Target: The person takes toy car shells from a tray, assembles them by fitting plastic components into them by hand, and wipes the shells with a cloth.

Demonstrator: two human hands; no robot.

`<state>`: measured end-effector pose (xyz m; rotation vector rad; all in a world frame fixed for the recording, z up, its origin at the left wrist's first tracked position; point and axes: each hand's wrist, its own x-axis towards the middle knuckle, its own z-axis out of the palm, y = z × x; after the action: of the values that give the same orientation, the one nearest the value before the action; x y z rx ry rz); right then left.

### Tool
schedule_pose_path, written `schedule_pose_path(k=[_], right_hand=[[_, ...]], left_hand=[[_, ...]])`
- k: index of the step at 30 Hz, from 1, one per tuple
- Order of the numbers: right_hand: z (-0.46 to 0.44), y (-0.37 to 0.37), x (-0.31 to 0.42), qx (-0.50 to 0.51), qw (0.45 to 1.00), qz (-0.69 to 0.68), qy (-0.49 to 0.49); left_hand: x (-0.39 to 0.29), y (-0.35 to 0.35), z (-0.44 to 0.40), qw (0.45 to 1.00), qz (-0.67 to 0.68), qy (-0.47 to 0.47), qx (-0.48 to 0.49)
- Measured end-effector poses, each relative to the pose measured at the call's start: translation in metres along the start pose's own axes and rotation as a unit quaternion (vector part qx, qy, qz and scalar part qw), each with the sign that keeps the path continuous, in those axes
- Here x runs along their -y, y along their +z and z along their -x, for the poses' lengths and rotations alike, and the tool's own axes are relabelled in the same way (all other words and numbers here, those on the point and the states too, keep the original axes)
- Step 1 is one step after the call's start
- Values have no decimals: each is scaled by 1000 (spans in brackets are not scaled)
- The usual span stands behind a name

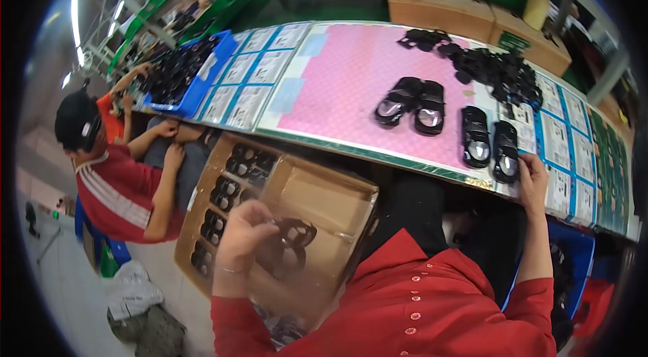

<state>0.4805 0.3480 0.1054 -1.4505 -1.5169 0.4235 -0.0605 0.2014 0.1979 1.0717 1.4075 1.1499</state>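
Note:
Over the cardboard box (317, 198), my left hand (246, 232) is closed on a dark shoe-like item (293, 239), which is blurred. Similar items (223, 194) stand in rows in the box's left part. At the table's front edge, my right hand (532, 178) has its fingers around the side of a black shoe (505, 151). Just left of that one lies another black shoe (476, 136). A further black pair (415, 104) rests on the pink sheet (351, 80). Behind, a heap of black pieces (496, 73) reaches to the table's right part.
A person in a red shirt (121, 191) sits at the left, beside the box. Blue bins with dark items stand at the table's left end (196, 90) and below its right side (584, 262). Brown cartons (442, 16) stand behind the table.

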Motion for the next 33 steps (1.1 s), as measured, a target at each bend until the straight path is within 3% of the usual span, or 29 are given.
schedule_pose_path(k=[4,11,20,29,31,33], right_hand=[[3,3,2,-23,1000,2,11],[5,0,20,-15,999,33,35],[0,-3,35,0,998,47,43],[-3,-3,35,7,998,53,37],[-3,-2,36,11,998,56,35],[-3,-2,36,7,998,58,38]], left_hand=[[-42,1,-79,990,-82,46,103],[-129,63,-221,946,-228,36,229],[-121,129,-350,918,-255,-46,300],[-87,141,-413,888,-397,-18,232],[-75,148,-423,819,-525,42,227],[-66,156,-425,800,-562,55,202]])
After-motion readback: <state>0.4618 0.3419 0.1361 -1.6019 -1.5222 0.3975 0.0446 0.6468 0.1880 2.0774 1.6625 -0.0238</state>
